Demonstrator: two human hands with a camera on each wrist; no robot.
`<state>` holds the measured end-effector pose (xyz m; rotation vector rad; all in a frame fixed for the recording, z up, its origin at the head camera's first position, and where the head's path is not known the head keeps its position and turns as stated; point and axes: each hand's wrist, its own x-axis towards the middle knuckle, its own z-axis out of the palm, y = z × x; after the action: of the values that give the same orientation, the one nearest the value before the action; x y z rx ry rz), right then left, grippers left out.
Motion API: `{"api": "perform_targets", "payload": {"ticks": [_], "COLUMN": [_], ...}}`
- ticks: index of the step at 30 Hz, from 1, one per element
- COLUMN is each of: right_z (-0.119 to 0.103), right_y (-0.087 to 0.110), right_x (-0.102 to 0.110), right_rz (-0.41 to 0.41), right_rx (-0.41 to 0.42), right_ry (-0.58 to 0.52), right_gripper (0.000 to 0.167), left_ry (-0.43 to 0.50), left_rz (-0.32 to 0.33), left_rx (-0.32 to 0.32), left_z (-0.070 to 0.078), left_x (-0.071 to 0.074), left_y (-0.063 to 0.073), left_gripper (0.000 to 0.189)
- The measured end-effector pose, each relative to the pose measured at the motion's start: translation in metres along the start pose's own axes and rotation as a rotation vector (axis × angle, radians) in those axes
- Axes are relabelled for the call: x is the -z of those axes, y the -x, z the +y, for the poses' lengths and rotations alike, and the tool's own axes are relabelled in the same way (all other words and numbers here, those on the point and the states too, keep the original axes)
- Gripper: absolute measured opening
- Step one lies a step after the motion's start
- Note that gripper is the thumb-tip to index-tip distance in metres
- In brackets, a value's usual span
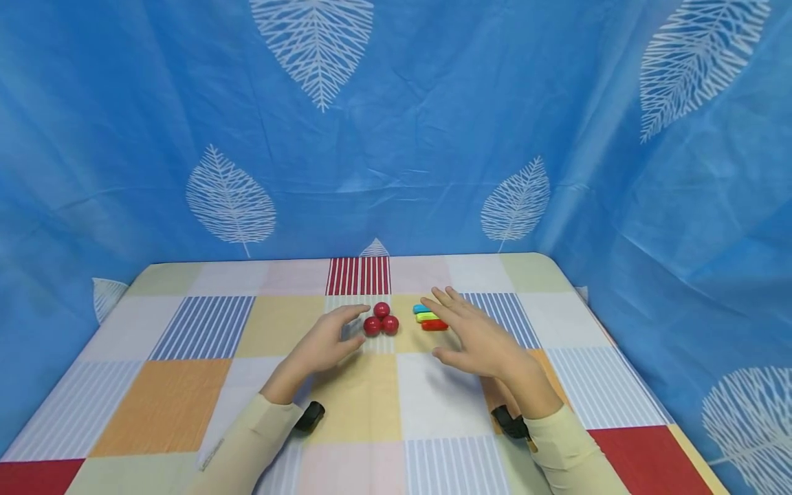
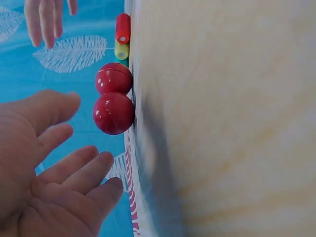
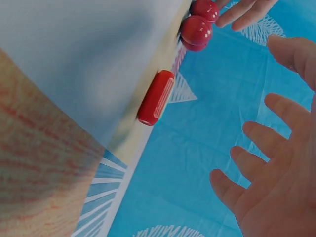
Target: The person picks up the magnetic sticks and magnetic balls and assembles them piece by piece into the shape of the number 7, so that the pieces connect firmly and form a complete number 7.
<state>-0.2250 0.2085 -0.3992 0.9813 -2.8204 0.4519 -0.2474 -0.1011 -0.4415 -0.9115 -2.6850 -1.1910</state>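
Three shiny red balls touch one another on the cloth: a left one (image 1: pixel 372 326), a right one (image 1: pixel 390 325) and a back one (image 1: pixel 381 310). My left hand (image 1: pixel 324 342) is held just left of them, thumb and fingers spread apart, with nothing in its grasp. To the right of the balls lie three short cylinders side by side: blue (image 1: pixel 421 309), yellow-green (image 1: pixel 425 317) and red (image 1: pixel 435 325). A pale label strip shows on the red one in the right wrist view. Above and right of these hovers my right hand (image 1: pixel 476 337), fingers extended and holding nothing, partly covering their right ends.
A patchwork cloth (image 1: pixel 346 392) of checked and striped squares covers the table. Blue curtains with white leaf prints (image 1: pixel 383 151) hang behind and along the sides. Dark wrist straps (image 1: pixel 311 416) show at both sleeves.
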Motion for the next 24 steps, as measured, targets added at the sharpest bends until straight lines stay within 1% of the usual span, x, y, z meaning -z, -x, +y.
{"api": "perform_targets", "payload": {"ticks": [5, 8, 10, 13, 15, 17, 20, 24], "right_z": [0.002, 0.003, 0.003, 0.004, 0.005, 0.007, 0.009, 0.011], "right_y": [-0.001, -0.003, -0.005, -0.007, -0.007, -0.007, -0.005, -0.003], "right_x": [-0.003, -0.005, -0.007, -0.009, -0.01, -0.011, -0.012, -0.014], "right_rz": [-0.015, -0.021, -0.03, -0.041, -0.051, -0.056, -0.067, -0.101], "right_rx": [-0.011, -0.02, -0.023, -0.036, -0.053, -0.073, -0.1, -0.141], "right_ry": [-0.026, -0.04, -0.041, -0.02, -0.003, 0.013, 0.017, -0.002], "right_gripper": [0.083, 0.08, 0.076, 0.07, 0.067, 0.064, 0.058, 0.053], "left_ry": [0.02, 0.011, -0.012, -0.049, -0.06, -0.055, -0.048, -0.065], "left_rz": [-0.055, -0.068, -0.049, 0.0, 0.033, 0.051, 0.067, 0.071], "left_rx": [0.022, 0.029, 0.03, 0.016, 0.002, -0.007, -0.005, -0.003], "left_z": [-0.001, 0.0, 0.0, 0.002, 0.003, 0.004, 0.006, 0.007], "left_x": [0.0, -0.001, -0.002, -0.004, -0.006, -0.008, -0.011, -0.013], "left_y": [-0.007, -0.009, -0.009, -0.009, -0.009, -0.009, -0.01, -0.012], "left_gripper": [0.049, 0.042, 0.036, 0.025, 0.019, 0.014, 0.014, 0.019]}}
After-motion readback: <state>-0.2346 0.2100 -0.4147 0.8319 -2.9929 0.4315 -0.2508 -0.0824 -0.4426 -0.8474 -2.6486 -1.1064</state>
